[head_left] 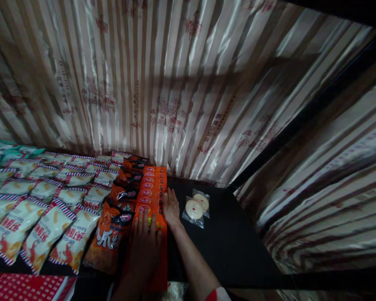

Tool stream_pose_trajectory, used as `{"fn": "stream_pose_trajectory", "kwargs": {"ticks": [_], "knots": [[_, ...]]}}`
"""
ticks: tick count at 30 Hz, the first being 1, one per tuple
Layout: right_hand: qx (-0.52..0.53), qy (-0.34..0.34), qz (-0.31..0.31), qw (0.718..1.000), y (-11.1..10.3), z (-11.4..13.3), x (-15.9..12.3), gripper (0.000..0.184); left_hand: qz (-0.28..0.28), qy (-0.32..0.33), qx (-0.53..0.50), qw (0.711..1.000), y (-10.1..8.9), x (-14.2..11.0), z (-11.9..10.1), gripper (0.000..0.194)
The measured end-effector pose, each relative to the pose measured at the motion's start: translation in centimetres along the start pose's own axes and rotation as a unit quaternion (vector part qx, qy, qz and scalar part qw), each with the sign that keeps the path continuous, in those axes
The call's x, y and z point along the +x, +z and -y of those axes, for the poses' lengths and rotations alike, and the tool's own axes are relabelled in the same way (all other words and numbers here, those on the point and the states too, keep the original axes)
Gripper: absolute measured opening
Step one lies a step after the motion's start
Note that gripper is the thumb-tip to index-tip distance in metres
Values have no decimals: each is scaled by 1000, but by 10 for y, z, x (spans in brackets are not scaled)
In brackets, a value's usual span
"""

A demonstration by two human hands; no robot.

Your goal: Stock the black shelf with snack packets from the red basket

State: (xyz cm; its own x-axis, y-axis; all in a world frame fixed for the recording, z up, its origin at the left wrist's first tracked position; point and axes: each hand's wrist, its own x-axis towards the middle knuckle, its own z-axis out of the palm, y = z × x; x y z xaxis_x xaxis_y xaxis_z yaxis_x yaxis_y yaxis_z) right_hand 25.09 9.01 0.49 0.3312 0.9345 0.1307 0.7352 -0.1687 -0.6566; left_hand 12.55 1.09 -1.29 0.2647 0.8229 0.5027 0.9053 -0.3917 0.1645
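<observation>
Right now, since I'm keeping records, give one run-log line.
left hand: on orange packets; right hand: at their right edge; beside: two wrapped discs

It's dim where you are: glare streaks down the folds of the curtain (169, 104), and a broad shadow cuts across its right half. Your left hand (144, 244) sits in gloom, your right hand (171, 207) catches more light. Glints show on the clear wrappers (194, 210); fine print looks soft, and your wide view stretches toward the edges.
</observation>
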Motion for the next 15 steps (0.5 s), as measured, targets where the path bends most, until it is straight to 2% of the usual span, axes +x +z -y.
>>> {"fn": "stream_pose_trajectory", "kwargs": {"ticks": [7,15], "knots": [[-4,-5,12,1000,5,-1,14,59,20,-4,-3,1000,-1,-1,0,45],[-16,-10,23,1000,1,4,32,56,34,-1,2,999,-3,0,-1,46]]}}
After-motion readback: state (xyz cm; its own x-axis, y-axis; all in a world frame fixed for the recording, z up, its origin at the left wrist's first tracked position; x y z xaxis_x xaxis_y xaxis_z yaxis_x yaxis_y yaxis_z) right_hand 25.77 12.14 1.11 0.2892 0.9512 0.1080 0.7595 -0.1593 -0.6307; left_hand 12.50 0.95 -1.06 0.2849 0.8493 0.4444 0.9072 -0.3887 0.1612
